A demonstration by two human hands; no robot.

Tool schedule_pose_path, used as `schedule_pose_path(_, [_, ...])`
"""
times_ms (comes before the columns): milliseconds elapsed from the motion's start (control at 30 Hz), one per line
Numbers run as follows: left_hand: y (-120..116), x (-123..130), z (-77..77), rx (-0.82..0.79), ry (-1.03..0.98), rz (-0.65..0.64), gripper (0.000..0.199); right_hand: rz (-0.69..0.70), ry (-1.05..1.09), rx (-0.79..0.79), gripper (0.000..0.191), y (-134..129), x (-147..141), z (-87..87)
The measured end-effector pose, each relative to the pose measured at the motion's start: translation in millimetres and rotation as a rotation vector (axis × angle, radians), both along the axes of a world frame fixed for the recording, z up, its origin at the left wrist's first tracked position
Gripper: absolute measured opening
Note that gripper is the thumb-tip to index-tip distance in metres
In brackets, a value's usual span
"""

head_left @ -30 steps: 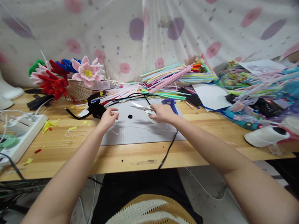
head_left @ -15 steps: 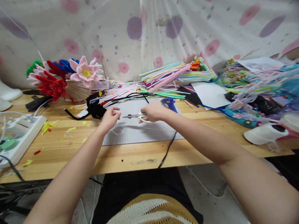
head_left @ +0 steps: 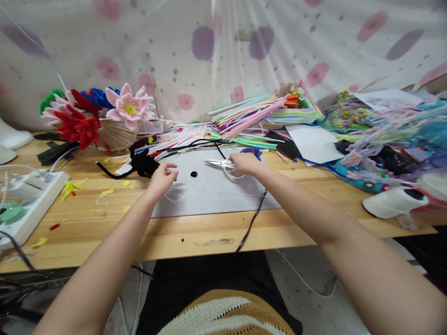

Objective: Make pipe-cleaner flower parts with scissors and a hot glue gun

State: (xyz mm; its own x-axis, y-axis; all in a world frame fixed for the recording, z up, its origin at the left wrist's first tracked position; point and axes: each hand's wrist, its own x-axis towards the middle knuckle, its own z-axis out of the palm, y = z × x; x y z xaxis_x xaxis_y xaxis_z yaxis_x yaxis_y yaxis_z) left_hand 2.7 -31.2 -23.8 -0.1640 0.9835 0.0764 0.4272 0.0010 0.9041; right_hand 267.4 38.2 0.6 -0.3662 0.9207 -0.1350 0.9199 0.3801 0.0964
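Observation:
My right hand (head_left: 245, 164) grips scissors (head_left: 219, 162) with white handles, the blades pointing left above a light grey board (head_left: 210, 206). On the board, between my hands, lies a small round black piece (head_left: 194, 174). My left hand (head_left: 164, 177) hovers at the board's left side, fingers loosely curled, thumb and forefinger apart, and nothing shows between them. Just behind it sits a fuzzy black pipe-cleaner shape (head_left: 144, 164) with a long curved end. Thin white thread (head_left: 217, 190) runs across the board below both hands. A blue glue gun (head_left: 253, 152) is partly hidden behind my right hand.
Bundles of coloured pipe cleaners (head_left: 247, 116) lie at the back. Pipe-cleaner flowers (head_left: 126, 108) stand back left, a power strip (head_left: 34, 207) at left. A white spool (head_left: 393, 201) and mixed craft materials fill the right. A black cord (head_left: 252, 221) hangs over the front edge.
My right hand has drawn the scissors right and slightly up, away from my left hand. The round black piece now shows plainly on the board. My left hand has barely moved.

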Motion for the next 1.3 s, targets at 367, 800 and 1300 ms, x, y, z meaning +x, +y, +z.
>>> schedule_pose_path(367, [-9.5, -1.7, -0.3, -0.073, -0.006, -0.027, 0.022, 0.073, 0.003, -0.334, 0.055, -49.8, 61.2, 14.1])
schedule_pose_path(800, [-12.5, 5.4, -11.2, -0.109, 0.191, -0.181, 0.033, -0.13, 1.078, -0.527, 0.028, -15.9, 57.0, 41.4])
schedule_pose_path(1300, [-20.4, 96.0, 36.6, 0.305, -0.059, 0.014, 0.082, -0.129, 1.888, -0.76, 0.022, -8.7, -56.1, 88.2])
